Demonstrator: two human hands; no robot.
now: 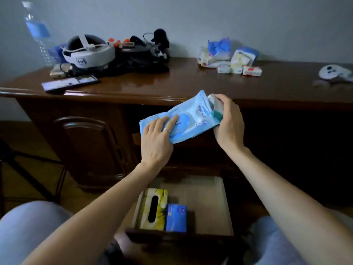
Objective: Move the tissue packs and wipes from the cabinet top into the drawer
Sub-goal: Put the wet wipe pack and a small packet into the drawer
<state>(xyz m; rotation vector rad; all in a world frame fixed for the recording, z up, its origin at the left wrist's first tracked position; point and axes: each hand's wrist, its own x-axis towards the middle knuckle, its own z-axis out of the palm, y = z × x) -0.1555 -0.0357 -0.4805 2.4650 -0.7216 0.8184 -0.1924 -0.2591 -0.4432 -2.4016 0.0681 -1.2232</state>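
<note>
A flat light-blue pack of wipes [193, 116] hangs in the air just below the front edge of the dark wooden cabinet top [172, 83]. My left hand [155, 139] grips its left end, fingers spread over the lid. My right hand [228, 119] clasps its right end. Straight below them the drawer [212, 203] stands pulled out. It holds a yellow tissue box [152, 208] and a blue tissue pack [176, 217] side by side at its left. A heap of small tissue packs [229, 57] lies on the cabinet top at the back right.
On the cabinet's left stand a water bottle [37, 33], a white headset [87, 52], tangled dark gear [143, 54] and a flat dark remote [69, 84]. A pale round device [335, 72] lies far right. My knees frame the drawer; a carved cabinet door [86, 146] is left.
</note>
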